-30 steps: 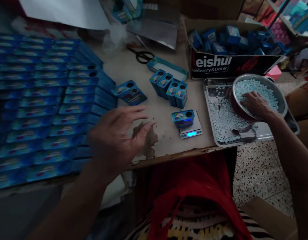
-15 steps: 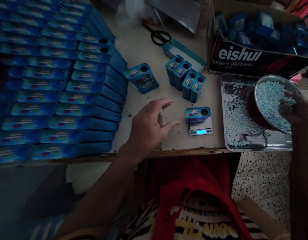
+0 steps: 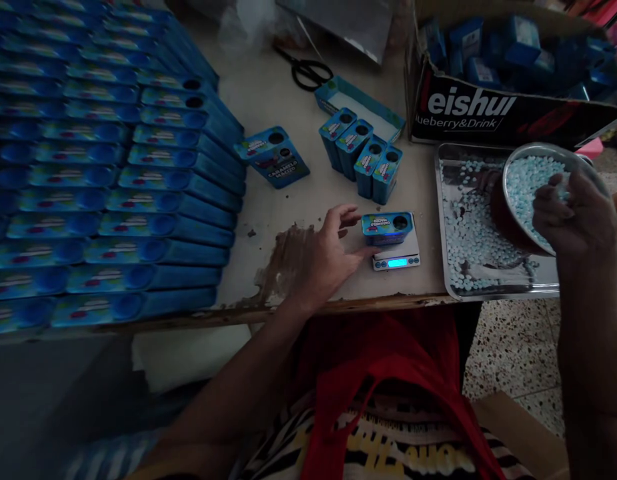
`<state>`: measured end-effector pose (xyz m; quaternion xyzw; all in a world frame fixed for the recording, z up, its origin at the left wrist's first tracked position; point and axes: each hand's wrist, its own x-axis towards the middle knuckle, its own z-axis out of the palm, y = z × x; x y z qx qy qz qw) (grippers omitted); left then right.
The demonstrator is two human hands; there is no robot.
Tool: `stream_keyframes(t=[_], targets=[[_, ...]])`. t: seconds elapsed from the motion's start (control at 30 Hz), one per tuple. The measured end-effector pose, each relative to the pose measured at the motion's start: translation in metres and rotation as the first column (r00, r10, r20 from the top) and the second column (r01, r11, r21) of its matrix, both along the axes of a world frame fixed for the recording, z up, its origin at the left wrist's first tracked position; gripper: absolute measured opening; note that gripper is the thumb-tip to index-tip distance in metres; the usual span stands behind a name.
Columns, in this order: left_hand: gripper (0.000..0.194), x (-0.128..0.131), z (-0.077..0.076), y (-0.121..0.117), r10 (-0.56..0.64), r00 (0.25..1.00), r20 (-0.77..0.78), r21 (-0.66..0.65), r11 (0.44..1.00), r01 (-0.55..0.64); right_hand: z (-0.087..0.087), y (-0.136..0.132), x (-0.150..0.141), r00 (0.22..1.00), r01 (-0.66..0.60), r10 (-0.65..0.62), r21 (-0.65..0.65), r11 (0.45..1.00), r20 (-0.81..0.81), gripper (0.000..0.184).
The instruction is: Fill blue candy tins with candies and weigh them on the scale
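Observation:
A blue caramel box (image 3: 387,225) with a round dark hole in its top sits on a small digital scale (image 3: 395,262) with a lit display. My left hand (image 3: 335,257) is at the box's left side, fingers and thumb apart; whether the thumb touches the box I cannot tell. Over the metal bowl (image 3: 498,200) of small pale blue candies (image 3: 525,180) is my right hand (image 3: 571,213), its fingers curled together with pale candies showing among them. The bowl leans in a metal tray (image 3: 451,290) strewn with more candies.
Several blue boxes (image 3: 371,167) stand behind the scale, and another box (image 3: 281,160) is left of them. Stacked boxes (image 3: 138,223) fill the table's left side. A shallow open carton (image 3: 361,107), scissors (image 3: 308,73) and a black cardboard box (image 3: 468,117) of blue packages lie farther back.
My left hand has moved right, up to the box on the scale. My right hand has lifted from the candies and shifted left, its fingers now curled. The view has shifted slightly.

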<state>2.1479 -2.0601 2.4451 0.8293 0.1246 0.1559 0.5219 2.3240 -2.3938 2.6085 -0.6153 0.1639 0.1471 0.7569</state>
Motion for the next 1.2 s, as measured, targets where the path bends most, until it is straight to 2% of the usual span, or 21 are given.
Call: stream_keyframes(t=[0.07,0.13,0.27,0.33,0.43,0.57,0.7,0.8,0.87,0.97,1.03,1.1,1.2], targets=[[0.079,0.005,-0.007,-0.003,-0.003,1.000,0.002,-0.058,0.998,0.003,-0.010,0.012,-0.012,0.996,-0.069,0.075,0.106,0.992,-0.049,0.027],[0.078,0.008,-0.009,-0.005,-0.002,1.000,0.004,-0.097,0.995,0.002,-0.028,0.023,-0.022,0.978,-0.176,0.189,0.142,0.974,-0.089,0.011],[0.055,0.012,-0.005,-0.014,-0.041,0.999,0.032,-0.194,0.980,0.047,-0.067,0.038,-0.038,0.895,-0.421,0.429,0.085,0.903,-0.124,0.026],[0.049,0.016,-0.001,-0.019,-0.062,0.997,0.048,-0.250,0.966,0.072,-0.076,0.045,-0.044,0.861,-0.492,0.499,0.084,0.866,-0.103,0.036],[0.055,0.024,0.001,-0.025,-0.079,0.995,0.062,-0.293,0.951,0.094,-0.072,0.064,-0.051,0.839,-0.544,0.544,0.075,0.836,0.015,0.046],[0.065,0.024,-0.002,-0.022,-0.122,0.989,0.081,-0.315,0.939,0.142,-0.059,0.098,-0.053,0.779,-0.614,0.613,-0.036,0.788,0.133,0.051],[0.068,0.008,-0.002,-0.008,-0.084,0.996,0.042,-0.310,0.946,0.093,-0.059,0.119,-0.049,0.701,-0.670,0.695,-0.184,0.719,0.161,0.045],[0.066,-0.002,-0.001,0.004,-0.037,0.999,0.012,-0.311,0.950,0.038,-0.059,0.123,-0.050,0.650,-0.674,0.737,-0.307,0.672,0.185,0.037],[0.063,-0.006,0.000,0.009,-0.022,1.000,0.008,-0.286,0.958,0.023,-0.056,0.124,-0.051,0.636,-0.677,0.750,-0.334,0.655,0.181,0.035],[0.057,-0.008,0.005,0.013,-0.017,1.000,0.022,-0.236,0.971,0.022,-0.049,0.124,-0.052,0.668,-0.692,0.733,-0.256,0.675,0.128,0.038],[0.054,-0.009,0.010,0.015,-0.022,0.999,0.030,-0.204,0.979,0.027,-0.048,0.118,-0.048,0.732,-0.659,0.674,-0.143,0.738,0.104,0.037],[0.051,-0.011,0.018,0.017,-0.017,0.999,0.035,-0.174,0.985,0.023,-0.051,0.107,-0.040,0.812,-0.575,0.575,-0.032,0.818,0.102,0.035],[0.049,-0.012,0.029,0.022,0.000,0.998,0.056,-0.130,0.991,0.007,-0.063,0.082,-0.021,0.907,-0.407,0.401,0.027,0.913,0.127,0.035]])
